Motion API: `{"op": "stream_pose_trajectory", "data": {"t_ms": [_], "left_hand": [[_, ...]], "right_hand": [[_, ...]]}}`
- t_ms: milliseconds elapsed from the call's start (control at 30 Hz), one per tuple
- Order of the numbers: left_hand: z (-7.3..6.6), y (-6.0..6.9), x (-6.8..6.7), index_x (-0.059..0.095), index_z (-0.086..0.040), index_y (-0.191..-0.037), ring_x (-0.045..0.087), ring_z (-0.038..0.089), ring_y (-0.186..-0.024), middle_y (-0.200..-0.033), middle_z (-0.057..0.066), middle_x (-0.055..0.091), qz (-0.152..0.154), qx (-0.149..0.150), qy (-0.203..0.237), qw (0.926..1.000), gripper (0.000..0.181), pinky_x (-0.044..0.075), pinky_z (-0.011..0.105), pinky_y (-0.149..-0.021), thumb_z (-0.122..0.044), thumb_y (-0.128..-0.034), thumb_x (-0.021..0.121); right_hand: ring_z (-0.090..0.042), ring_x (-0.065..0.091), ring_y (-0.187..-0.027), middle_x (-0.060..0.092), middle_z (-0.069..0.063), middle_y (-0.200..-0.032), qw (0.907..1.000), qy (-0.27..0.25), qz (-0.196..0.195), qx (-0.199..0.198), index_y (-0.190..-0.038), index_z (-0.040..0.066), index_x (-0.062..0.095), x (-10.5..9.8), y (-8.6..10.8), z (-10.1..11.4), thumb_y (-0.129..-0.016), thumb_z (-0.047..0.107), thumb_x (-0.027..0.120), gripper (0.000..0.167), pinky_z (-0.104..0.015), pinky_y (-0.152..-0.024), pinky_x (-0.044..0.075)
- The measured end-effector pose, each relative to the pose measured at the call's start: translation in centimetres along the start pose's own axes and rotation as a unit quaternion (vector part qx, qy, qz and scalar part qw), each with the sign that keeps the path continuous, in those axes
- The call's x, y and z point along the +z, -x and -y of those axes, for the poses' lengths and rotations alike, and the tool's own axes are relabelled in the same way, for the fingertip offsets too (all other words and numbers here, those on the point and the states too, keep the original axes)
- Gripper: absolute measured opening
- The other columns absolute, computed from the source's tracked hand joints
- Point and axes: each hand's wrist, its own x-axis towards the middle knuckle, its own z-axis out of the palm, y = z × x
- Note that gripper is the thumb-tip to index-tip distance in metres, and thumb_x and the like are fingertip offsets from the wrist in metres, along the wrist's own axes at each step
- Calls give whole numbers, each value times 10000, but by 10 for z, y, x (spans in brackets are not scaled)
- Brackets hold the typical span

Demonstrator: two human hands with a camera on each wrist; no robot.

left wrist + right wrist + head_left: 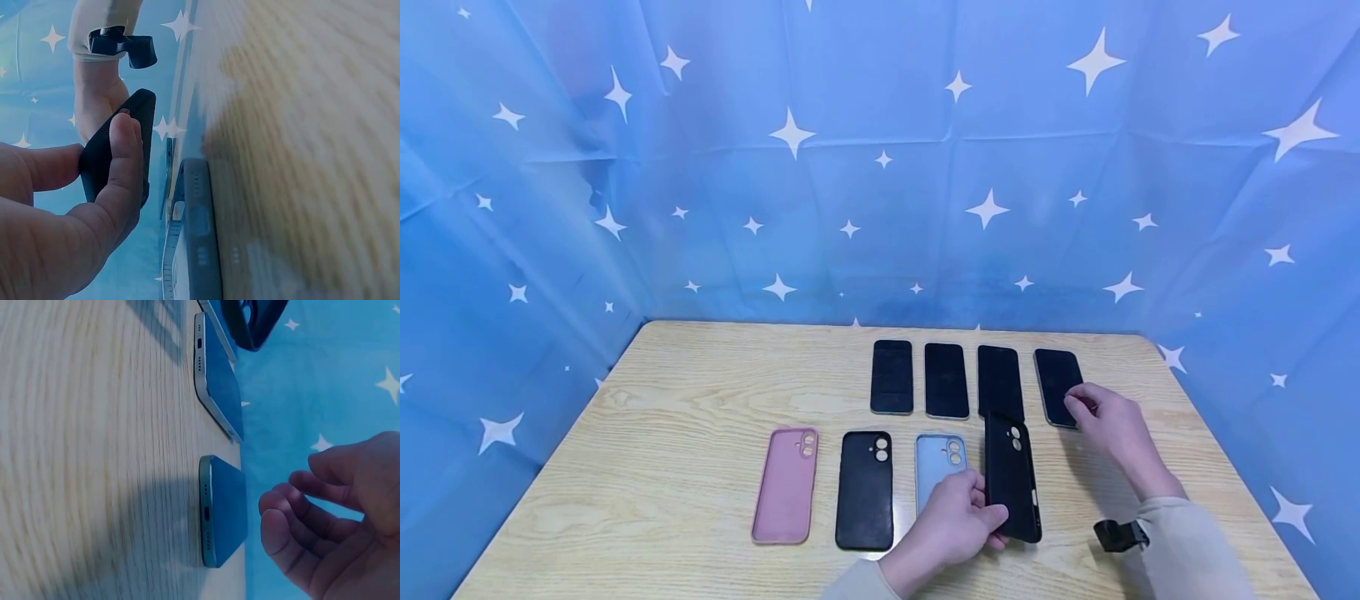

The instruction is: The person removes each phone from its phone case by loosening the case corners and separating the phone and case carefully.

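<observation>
My left hand (957, 518) grips a black phone case (1011, 479) by its lower end, thumb on one side and fingers on the other. The case is tilted up off the table, as the left wrist view shows the black case (134, 147) above the surface. Over the rightmost phone (1057, 375) hovers my right hand (1108, 421). In the right wrist view its fingers (289, 540) are loosely bent, hold nothing, and stand apart from that phone (226, 509). A light blue phone case (934, 462) lies partly hidden behind my left hand.
Along the back of the wooden table (647, 467) lie more dark-screened phones, among them the leftmost phone (892, 377). A pink case (786, 486) and another black case (864, 492) lie in the front row. A starry blue curtain (880, 192) stands behind.
</observation>
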Motion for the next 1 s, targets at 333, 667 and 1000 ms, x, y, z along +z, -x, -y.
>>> {"op": "stream_pose_trajectory", "data": {"t_ms": [333, 667, 1000], "left_hand": [[2, 0, 6, 579, -26, -973, 747, 337, -645, -744, 29, 588, -13, -172, -38, 9998, 108, 605, 254, -593, 10, -960, 680], [4, 0, 11, 571, -31, -976, 756, 332, -663, -769, 45, 563, -18, -351, -201, 9992, 131, 602, 243, -629, -4, -953, 697], [3, 2, 14, 588, -23, -1066, 754, 250, -638, -776, 22, 587, -107, -547, -607, 9966, 175, 567, 222, -763, -31, -945, 715]], "right_hand": [[-320, 668, -857, 737, -212, -1011, 9996, -38, -133, -261, -1089, -2, 723, 4, 1, 7, -1028, 113, 611, 172, -487, -730, 547], [-303, 663, -849, 740, -206, -1011, 9997, -56, -106, -215, -1083, 7, 724, 6, 3, 12, -1021, 113, 628, 156, -457, -721, 539], [-331, 673, -889, 737, -212, -1042, 9998, -50, 15, -179, -1097, 17, 726, 8, 5, 15, -1025, 125, 626, 164, -494, -759, 544]]}}
